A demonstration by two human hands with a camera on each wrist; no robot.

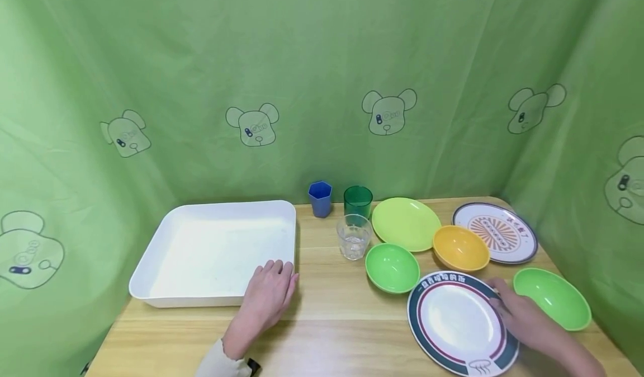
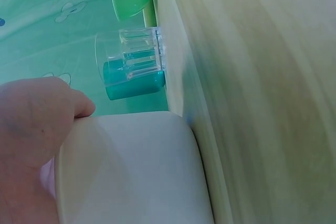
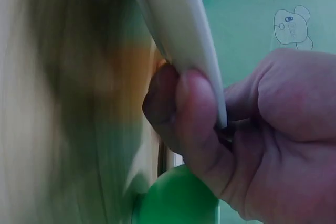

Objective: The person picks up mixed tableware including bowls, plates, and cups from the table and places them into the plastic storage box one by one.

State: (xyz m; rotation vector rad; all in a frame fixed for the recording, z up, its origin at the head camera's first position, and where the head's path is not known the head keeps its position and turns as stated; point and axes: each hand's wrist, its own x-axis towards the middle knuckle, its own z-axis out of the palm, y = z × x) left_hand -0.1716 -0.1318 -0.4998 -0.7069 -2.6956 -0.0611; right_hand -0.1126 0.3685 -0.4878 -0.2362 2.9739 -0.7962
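My right hand (image 1: 520, 314) grips the right rim of a round white plate (image 1: 460, 321) with a dark green band and a red ring. In the right wrist view, the fingers (image 3: 197, 106) curl under that plate's edge (image 3: 194, 30), raised off the table. My left hand (image 1: 269, 292) holds the near right corner of a white rectangular tray (image 1: 216, 298). Its thumb lies at the rim in the left wrist view, while the other fingers are mostly hidden behind the tray wall (image 2: 131, 166). Inside the tray nothing lies.
Behind the plate stand a green bowl (image 1: 392, 268), an orange bowl (image 1: 460, 248), a lime plate (image 1: 405, 223) and a sunburst-patterned plate (image 1: 498, 234). Another green bowl (image 1: 553, 298) sits far right. A clear glass (image 1: 354, 237), green cup (image 1: 358, 199) and blue cup (image 1: 320, 199) stand right of the tray.
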